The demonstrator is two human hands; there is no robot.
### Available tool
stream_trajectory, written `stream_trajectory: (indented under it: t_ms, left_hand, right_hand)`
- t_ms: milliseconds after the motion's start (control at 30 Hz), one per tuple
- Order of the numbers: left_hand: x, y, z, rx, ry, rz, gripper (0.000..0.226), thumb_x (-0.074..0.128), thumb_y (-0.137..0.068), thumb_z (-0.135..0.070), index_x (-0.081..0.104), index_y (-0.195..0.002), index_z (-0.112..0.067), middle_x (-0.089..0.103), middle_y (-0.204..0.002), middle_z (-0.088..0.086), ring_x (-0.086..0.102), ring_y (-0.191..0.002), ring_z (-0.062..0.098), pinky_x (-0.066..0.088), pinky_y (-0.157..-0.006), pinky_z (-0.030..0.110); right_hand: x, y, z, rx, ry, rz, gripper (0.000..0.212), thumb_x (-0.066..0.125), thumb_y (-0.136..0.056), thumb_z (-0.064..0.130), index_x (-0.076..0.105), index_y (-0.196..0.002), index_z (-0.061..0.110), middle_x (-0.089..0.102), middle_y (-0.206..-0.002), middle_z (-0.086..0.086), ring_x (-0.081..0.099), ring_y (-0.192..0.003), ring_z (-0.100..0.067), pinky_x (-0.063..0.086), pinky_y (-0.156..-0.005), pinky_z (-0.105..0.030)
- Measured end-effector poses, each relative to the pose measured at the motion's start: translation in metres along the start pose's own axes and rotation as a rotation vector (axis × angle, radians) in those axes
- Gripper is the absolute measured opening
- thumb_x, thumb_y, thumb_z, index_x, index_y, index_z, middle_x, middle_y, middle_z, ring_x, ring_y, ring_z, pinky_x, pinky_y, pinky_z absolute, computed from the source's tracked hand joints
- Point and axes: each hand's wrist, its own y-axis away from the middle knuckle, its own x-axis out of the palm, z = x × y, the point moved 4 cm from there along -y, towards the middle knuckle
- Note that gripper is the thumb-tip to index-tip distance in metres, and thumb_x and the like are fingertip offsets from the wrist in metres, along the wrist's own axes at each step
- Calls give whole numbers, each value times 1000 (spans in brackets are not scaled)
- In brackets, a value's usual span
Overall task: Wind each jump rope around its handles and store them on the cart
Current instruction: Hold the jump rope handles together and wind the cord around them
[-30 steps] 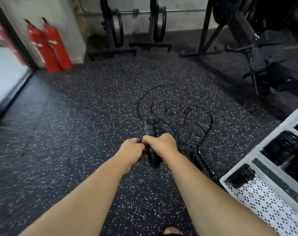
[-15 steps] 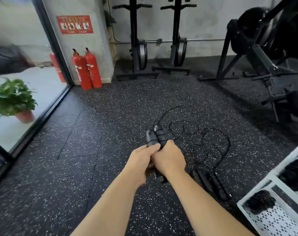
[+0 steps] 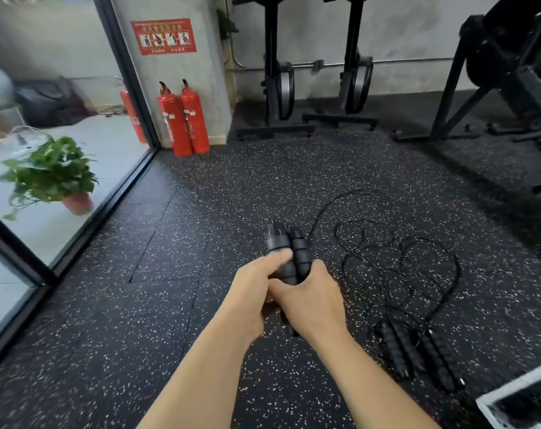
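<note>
Both hands are gripping one pair of jump-rope handles (image 3: 286, 249), held side by side out front: the left hand (image 3: 250, 292) is curling round the upper part and the right hand (image 3: 312, 301) is clamping the lower end. The cord (image 3: 334, 201) is trailing loose in loops over the floor (image 3: 170, 305), so winding is probably only starting. Next, one hand is going to have to let go, catch the cord close to the handles and wrap it snugly. Spare handles (image 3: 417, 351) are lying near the cart (image 3: 517, 383), unwound.

Two black ribbed held handles (image 3: 286, 252) stand upright, side by side. Loose black ropes (image 3: 399, 264) tangle on the floor to the right, with floor handles (image 3: 417, 354) near the white cart (image 3: 484, 405).
</note>
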Motion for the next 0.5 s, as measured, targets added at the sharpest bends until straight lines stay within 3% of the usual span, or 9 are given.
stream_trajectory:
  t_ms: [67, 100, 267, 333, 400, 500]
  left_hand:
    - [-1, -3, -4, -56, 113, 50, 47, 62, -88, -53, 72, -116, -18, 74, -110, 10, 70, -101, 24, 50, -99, 43]
    - [-1, -4, -5, -63, 163, 60, 50, 62, -86, -58, 72, -116, -19, 75, -108, 7, 70, -104, 23, 50, -102, 44]
    - [0, -4, -9, -45, 163, 91, 71, 68, -68, -59, 70, -121, -12, 74, -112, 9, 71, -104, 25, 51, -100, 42]
    - [-1, 1, -12, -55, 168, 154, 67, 69, -68, -53, 71, -117, -7, 73, -115, 11, 70, -105, 25, 52, -98, 40]
    - [-3, 7, -13, -83, 137, 227, 50, 78, -66, -39, 73, -105, -8, 71, -118, 13, 66, -105, 27, 48, -105, 44]
    - [-9, 13, -18, -77, 26, 254, 26, 83, -65, -19, 73, -88, -11, 70, -108, 15, 63, -98, 29, 49, -102, 45]
  right_hand:
    - [3, 0, 5, -25, 1, 16, 48, 65, -54, 53, 44, -90, 27, 61, -86, 8, 61, -78, -17, 52, -71, -38]
    - [4, 1, 7, -40, 1, 25, 49, 64, -54, 54, 43, -90, 28, 61, -87, 9, 61, -79, -17, 51, -71, -37]
    - [9, 4, 11, -50, -66, 35, 52, 69, -58, 57, 44, -93, 28, 61, -89, 10, 62, -81, -15, 51, -72, -35]
    - [12, 7, 12, -59, -155, 70, 57, 68, -52, 58, 48, -97, 29, 64, -90, 10, 65, -81, -13, 54, -74, -37]
    - [20, 8, 11, -64, -343, 176, 60, 69, -47, 51, 55, -102, 32, 68, -95, 5, 68, -84, -13, 57, -78, -38]
    - [25, 11, 13, -79, -510, 405, 38, 74, -60, 29, 63, -96, 27, 71, -96, -1, 70, -87, -15, 58, -81, -38]
